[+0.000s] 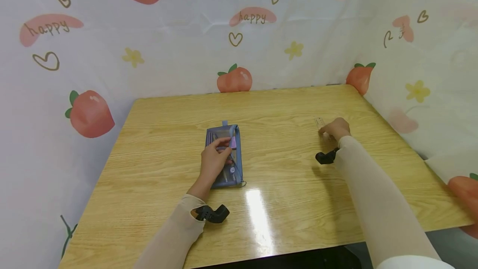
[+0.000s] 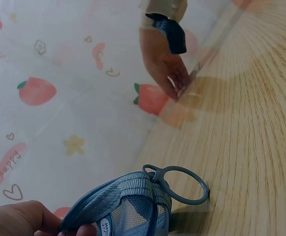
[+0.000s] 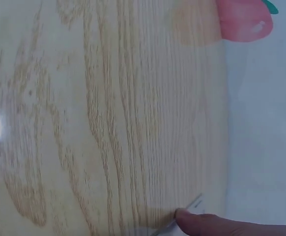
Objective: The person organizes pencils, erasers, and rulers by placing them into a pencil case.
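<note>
A blue mesh zip pencil case (image 1: 239,169) lies on the table with several items showing inside, among them a pink-purple piece (image 1: 233,142). My left hand (image 1: 214,159) is over it, thumb and fingers pinching its opening edge. In the left wrist view a blue ring loop hangs off one end of the pencil case (image 2: 133,196). Far to the right, my right hand (image 1: 337,128) pinches a thin, clear flat piece with small dark marks (image 1: 319,123), low over the table. Only one end of that piece (image 3: 196,202) shows in the right wrist view; its exact kind is unclear.
The wooden table (image 1: 168,119) meets a white fruit-print curtain (image 1: 179,53) at the back and along both sides. A bright light reflection (image 1: 259,219) lies on the table near the front edge. Black wrist cameras (image 1: 214,214) sit on both wrists.
</note>
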The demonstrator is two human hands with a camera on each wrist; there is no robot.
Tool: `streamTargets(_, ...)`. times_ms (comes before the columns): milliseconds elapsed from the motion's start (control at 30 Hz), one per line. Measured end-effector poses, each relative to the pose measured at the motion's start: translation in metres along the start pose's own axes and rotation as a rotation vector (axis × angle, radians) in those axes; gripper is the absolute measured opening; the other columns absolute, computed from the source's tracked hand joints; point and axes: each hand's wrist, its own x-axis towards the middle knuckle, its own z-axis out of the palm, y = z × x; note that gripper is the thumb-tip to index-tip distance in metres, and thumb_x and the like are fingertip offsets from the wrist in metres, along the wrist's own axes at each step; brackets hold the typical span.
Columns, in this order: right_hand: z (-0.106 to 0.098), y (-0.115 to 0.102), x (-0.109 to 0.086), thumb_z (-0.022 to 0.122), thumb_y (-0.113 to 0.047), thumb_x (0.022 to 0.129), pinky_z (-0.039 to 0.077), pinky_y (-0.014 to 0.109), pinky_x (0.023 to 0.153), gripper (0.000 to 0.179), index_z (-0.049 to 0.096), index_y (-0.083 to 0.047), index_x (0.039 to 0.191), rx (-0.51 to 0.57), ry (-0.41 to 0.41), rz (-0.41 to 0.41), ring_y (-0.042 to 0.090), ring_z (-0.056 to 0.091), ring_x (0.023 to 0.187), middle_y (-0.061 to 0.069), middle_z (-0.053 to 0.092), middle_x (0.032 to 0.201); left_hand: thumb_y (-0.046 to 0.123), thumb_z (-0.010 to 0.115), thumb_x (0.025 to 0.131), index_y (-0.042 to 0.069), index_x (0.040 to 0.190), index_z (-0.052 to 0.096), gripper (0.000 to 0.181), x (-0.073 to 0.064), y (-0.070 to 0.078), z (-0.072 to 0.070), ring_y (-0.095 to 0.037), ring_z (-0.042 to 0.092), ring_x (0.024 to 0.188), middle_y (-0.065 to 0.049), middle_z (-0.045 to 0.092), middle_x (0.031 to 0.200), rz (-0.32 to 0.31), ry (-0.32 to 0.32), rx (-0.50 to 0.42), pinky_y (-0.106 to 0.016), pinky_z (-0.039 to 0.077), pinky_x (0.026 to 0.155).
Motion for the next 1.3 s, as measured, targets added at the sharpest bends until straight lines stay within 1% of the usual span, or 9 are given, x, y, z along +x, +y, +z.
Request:
streamTargets(67,0.000,0.002,0.002,0.069,-0.028,0.076,0.049,0.036,0.066,0.055,0.051,0.016,0.102,0.015,0.005,0.025,0.027,0.046,0.076,0.019,0.049,0.087,0.003,0.062,0.078,0.008,0.111,0.063,0.033,0.000,0.000,0.000,-0.024,0.064,0.071,-0.010,0.060,0.099,-0.001,-0.001,-0.001,-0.029,0.056,0.049)
streamTargets(133,0.000,0.005,0.003,0.070,-0.030,0.075,0.048,0.033,0.060,0.045,0.056,0.011,0.088,0.033,0.016,0.038,0.025,0.046,0.068,0.014,0.049,0.077,0.002,0.061,0.078,0.008,0.111,0.063,0.033,0.001,0.000,0.000,-0.023,0.064,0.070,-0.012,0.060,0.100,-0.001,-0.001,-0.009,-0.029,0.056,0.049)
streamTargets(300,0.003,0.012,0.003,0.071,-0.026,0.074,0.041,0.029,0.050,0.028,0.056,-0.004,0.065,0.141,0.051,-0.004,0.018,0.040,0.055,0.001,0.045,0.057,0.002,0.061,0.077,0.007,0.111,0.063,0.034,-0.001,0.001,-0.001,-0.025,0.063,0.070,-0.015,0.060,0.100,-0.002,0.000,-0.015,-0.029,0.056,0.049)
streamTargets(400,0.007,0.015,-0.001,0.069,-0.024,0.077,0.042,0.027,0.052,0.024,0.061,-0.002,0.078,0.184,0.071,-0.036,0.016,0.044,0.059,0.002,0.051,0.067,0.002,0.061,0.077,0.006,0.111,0.063,0.034,-0.001,0.002,-0.001,-0.027,0.063,0.072,-0.015,0.060,0.101,-0.003,-0.002,-0.025,-0.029,0.056,0.049)
streamTargets(533,0.011,0.018,-0.003,0.067,-0.024,0.080,0.046,0.026,0.057,0.037,0.061,0.003,0.104,0.195,0.100,-0.057,0.020,0.050,0.072,0.009,0.056,0.090,0.001,0.060,0.077,0.006,0.111,0.063,0.034,0.000,0.001,-0.001,-0.026,0.063,0.071,-0.015,0.060,0.101,-0.009,-0.003,-0.035,-0.030,0.056,0.049)
streamTargets(567,0.012,0.019,-0.003,0.066,-0.024,0.080,0.047,0.028,0.059,0.039,0.060,0.003,0.107,0.198,0.107,-0.060,0.022,0.051,0.075,0.012,0.057,0.093,0.001,0.060,0.077,0.006,0.110,0.063,0.034,0.000,0.001,-0.001,-0.026,0.063,0.072,-0.015,0.060,0.101,-0.010,-0.002,-0.036,-0.030,0.056,0.049)
streamTargets(733,0.016,0.022,-0.005,0.063,-0.023,0.082,0.048,0.031,0.066,0.037,0.060,0.002,0.109,0.255,0.143,-0.072,0.027,0.051,0.086,0.015,0.057,0.098,0.001,0.060,0.077,0.007,0.110,0.063,0.034,-0.001,0.002,-0.002,-0.026,0.062,0.072,-0.015,0.060,0.101,-0.012,-0.002,-0.041,-0.030,0.056,0.050)
streamTargets(1133,0.028,0.027,-0.010,0.057,-0.022,0.086,0.046,0.015,0.049,0.035,0.061,-0.004,0.115,0.411,0.217,-0.106,0.015,0.057,0.076,0.016,0.059,0.107,0.001,0.061,0.077,0.007,0.109,0.064,0.033,-0.001,0.002,-0.001,-0.025,0.062,0.072,-0.014,0.060,0.101,-0.010,0.004,-0.031,-0.029,0.056,0.050)
streamTargets(1300,0.033,0.029,-0.009,0.058,-0.023,0.085,0.043,0.011,0.047,0.034,0.062,-0.007,0.115,0.526,0.238,-0.059,0.011,0.056,0.079,0.009,0.061,0.104,0.002,0.061,0.077,0.008,0.109,0.064,0.033,0.000,0.002,-0.001,-0.020,0.062,0.067,-0.014,0.060,0.100,-0.009,0.002,-0.008,-0.029,0.056,0.049)
